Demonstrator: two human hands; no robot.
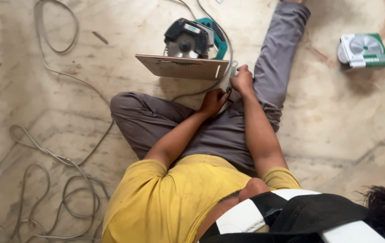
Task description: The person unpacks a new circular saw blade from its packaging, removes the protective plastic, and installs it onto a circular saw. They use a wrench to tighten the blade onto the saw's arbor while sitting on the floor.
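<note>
Seated on floor, circular saw lying on its side with base plate facing up, just ahead of both hands. Left hand pinched around a small dark tool; right hand closed on the plate's near corner. Looks like adjustment step; next likely needs steady plate, careful turning. Blade package well off to right hand's side.

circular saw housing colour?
Teal-green body with a black motor cover on the circular saw, clearest in the head view, just beyond both hands.
</note>
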